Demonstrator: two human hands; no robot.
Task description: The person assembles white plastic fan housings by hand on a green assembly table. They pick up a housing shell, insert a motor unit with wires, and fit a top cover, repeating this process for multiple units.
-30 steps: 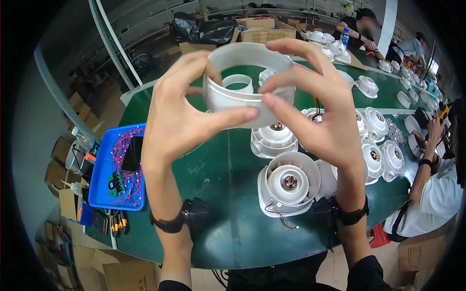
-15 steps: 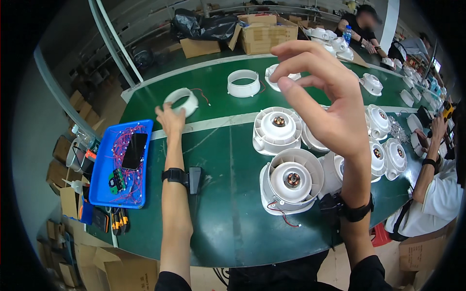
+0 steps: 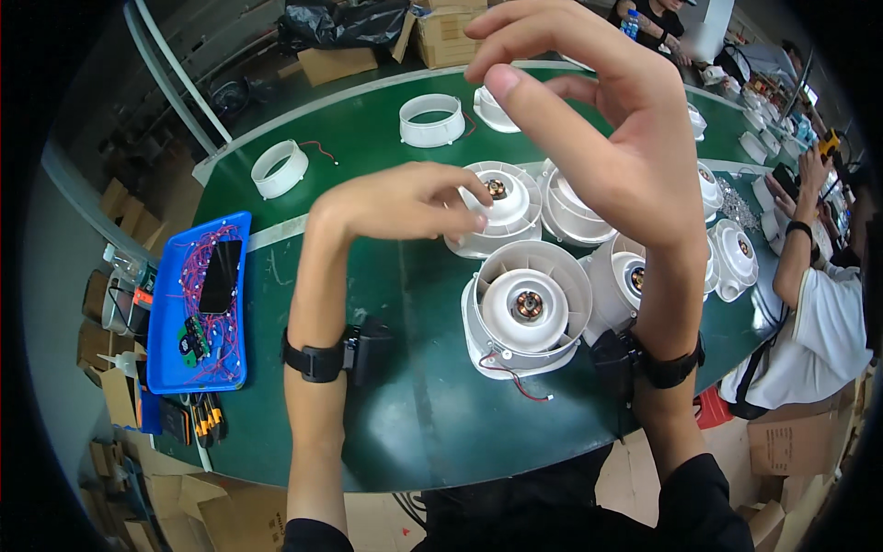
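Observation:
My left hand (image 3: 405, 204) reaches rightward with its fingers apart and nothing in them. Its fingertips overlap the left edge of a white fan housing (image 3: 515, 204) with a copper motor coil at its centre; whether they touch it I cannot tell. My right hand (image 3: 612, 138) is raised high, fingers loosely curved and apart, holding nothing. Below and between the hands stands a ringed white fan housing (image 3: 529, 308) with a red lead (image 3: 521, 385) trailing at its front. More white housings (image 3: 570, 207) sit behind my right hand and forearm, partly hidden by them.
Two white rings (image 3: 279, 170) (image 3: 432, 121) with red leads lie at the back of the green table (image 3: 405, 432). A blue tray (image 3: 198, 375) at left holds red wires, a phone and green circuit boards. Yellow-and-black tools (image 3: 208, 419) lie beside it. Another person's hand (image 3: 813, 170) works at right.
My left hand has let go of the left white ring, which now lies alone, and has swung right to the fan housings. The view has shifted; my right hand stays raised.

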